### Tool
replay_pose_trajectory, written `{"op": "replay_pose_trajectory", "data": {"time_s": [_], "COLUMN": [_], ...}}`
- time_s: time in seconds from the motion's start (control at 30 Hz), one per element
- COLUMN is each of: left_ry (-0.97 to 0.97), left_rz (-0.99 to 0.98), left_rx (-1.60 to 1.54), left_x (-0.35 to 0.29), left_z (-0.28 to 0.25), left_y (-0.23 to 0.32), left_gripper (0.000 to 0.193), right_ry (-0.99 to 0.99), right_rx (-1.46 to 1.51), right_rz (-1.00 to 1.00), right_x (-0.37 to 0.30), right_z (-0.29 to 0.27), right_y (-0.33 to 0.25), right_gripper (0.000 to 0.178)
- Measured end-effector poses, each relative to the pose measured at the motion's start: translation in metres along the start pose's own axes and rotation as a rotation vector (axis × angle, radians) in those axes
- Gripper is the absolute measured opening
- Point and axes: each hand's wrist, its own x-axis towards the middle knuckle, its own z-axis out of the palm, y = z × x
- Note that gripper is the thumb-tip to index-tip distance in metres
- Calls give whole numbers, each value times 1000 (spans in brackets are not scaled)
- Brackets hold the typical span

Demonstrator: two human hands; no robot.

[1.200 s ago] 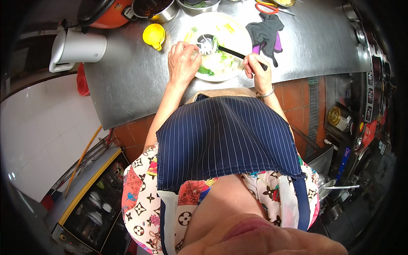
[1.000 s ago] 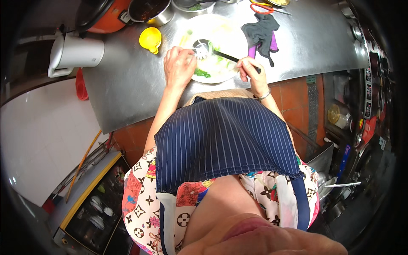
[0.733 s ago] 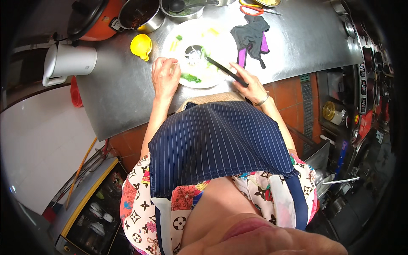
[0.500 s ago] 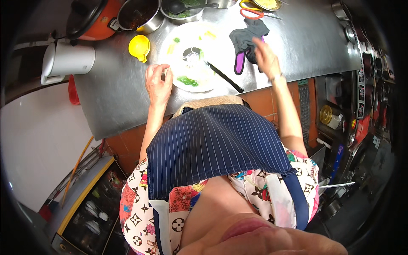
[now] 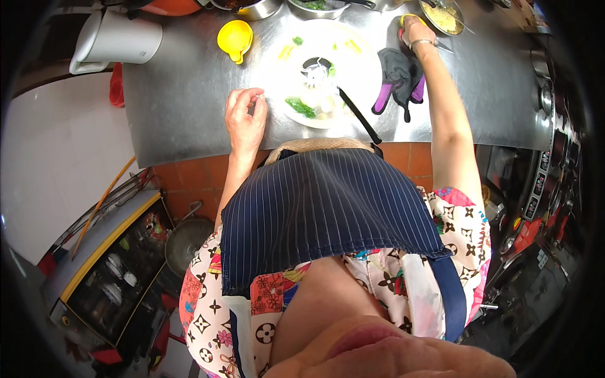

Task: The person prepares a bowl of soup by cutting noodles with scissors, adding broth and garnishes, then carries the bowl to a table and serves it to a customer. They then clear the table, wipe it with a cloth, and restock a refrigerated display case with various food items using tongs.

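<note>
At the far right of the counter, my right hand is closed round the handles of a pair of scissors. The fingers cover most of the red and yellow handles, and the blade tip points right. My left hand hovers left of a large white plate, fingers curled toward the thumb; what they hold, if anything, is too small to make out. Leafy greens and pale, glare-washed food lie on the plate. A black-handled utensil rests across its near right rim. Grey and purple gloves lie beside it.
A yellow cup and a white kettle stand on the steel counter to the left. Metal pots line the far edge. A bowl of yellowish shreds sits just right of my right hand.
My right hand has moved from the gloves, away and right, to the scissors and closed on them. The gloves lie in a different shape. My left hand stays curled near the plate.
</note>
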Motion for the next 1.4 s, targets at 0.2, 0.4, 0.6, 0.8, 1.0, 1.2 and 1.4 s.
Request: {"op": "replay_pose_trajectory", "data": {"time_s": [0.2,0.4,0.6,0.8,1.0,1.2,1.4], "left_ry": [-148,-787,-978,-857,-740,-84,-215], "left_rz": [-11,-391,-628,-294,-271,-61,-50], "left_rx": [-159,-894,-1366,-1005,-784,113,486], "left_x": [4,0,-65,-92,-70,-2,22], "left_z": [-28,-16,-55,-89,-102,-129,-131], "left_y": [26,74,83,56,25,-91,-117], "left_gripper": [13,30,36,31,29,32,47], "right_ry": [369,595,216,-307,-485,-338,-279], "right_rx": [420,579,926,1856,1431,559,148], "right_rz": [98,-455,-555,87,54,-55,-191], "right_x": [-145,-271,-368,-394,-360,-333,-304], "right_z": [-94,-171,-182,-143,-159,-170,-167], "right_y": [-49,-116,-233,-278,-250,-247,-259], "right_gripper": [17,28,19,29,37,53,60]}}
